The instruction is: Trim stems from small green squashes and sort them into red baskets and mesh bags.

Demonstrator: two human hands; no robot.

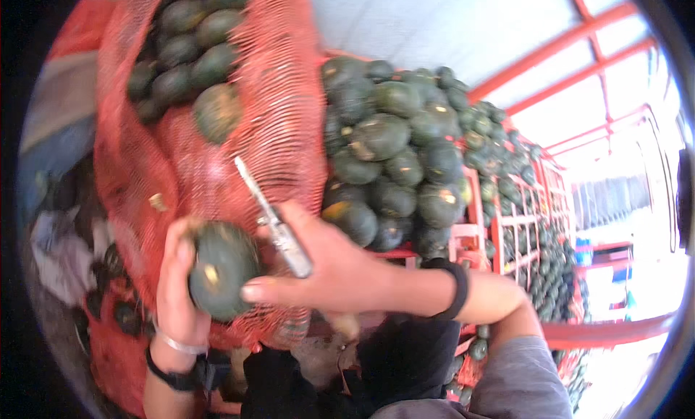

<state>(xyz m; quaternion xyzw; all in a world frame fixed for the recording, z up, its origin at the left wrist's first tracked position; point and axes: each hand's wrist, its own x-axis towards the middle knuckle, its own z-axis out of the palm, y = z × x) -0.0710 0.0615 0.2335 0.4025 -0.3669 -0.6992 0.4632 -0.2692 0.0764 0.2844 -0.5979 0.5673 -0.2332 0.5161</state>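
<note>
My left hand (179, 281) cups a dark green, round watermelon (221, 267) from its left side. My right hand (326, 260) grips a knife (288, 247) with a metallic handle, its thin blade angled up and to the left, away from the watermelon's skin. The right thumb rests against the fruit's lower right side. Just beyond both hands lies a large red mesh sack (279, 122), spread open. Several dark watermelons (174, 53) sit inside its far part, with a paler, yellowish one (217, 113) nearest me.
A high pile of watermelons (394, 151) stands to the right of the sack. Red and white metal railings (517, 238) run along more fruit farther right. Pale cloth (61, 256) and scattered fruit lie at the left. My legs (405, 354) are just below the work area.
</note>
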